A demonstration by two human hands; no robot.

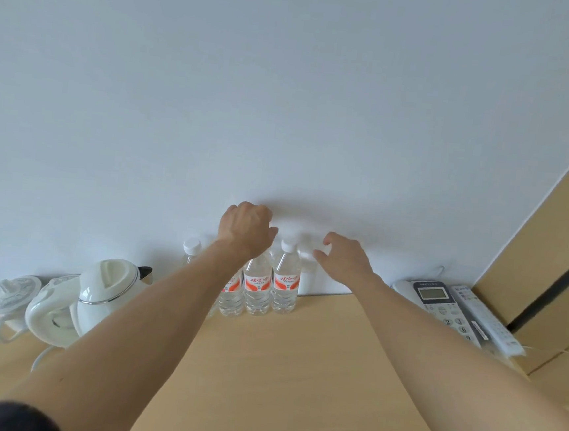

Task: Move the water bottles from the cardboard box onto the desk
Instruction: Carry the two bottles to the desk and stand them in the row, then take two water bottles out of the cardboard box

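From the head camera, clear plastic water bottles with red and white labels [257, 290] stand in a row at the back of the light wooden desk [297, 371], by the white wall. The left hand [245, 231] curls over one bottle's top. The right hand [343, 258] hovers loose just beside the white-capped end bottle [284, 284], fingers not touching it.

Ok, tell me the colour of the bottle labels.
Red-orange and white labels, clearest in the head view.

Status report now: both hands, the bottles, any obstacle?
Left hand curled over a bottle top, grip hidden. Right hand open beside the capped bottle. Bottles upright in a row on desk. Kettle left, phone right, both apart.
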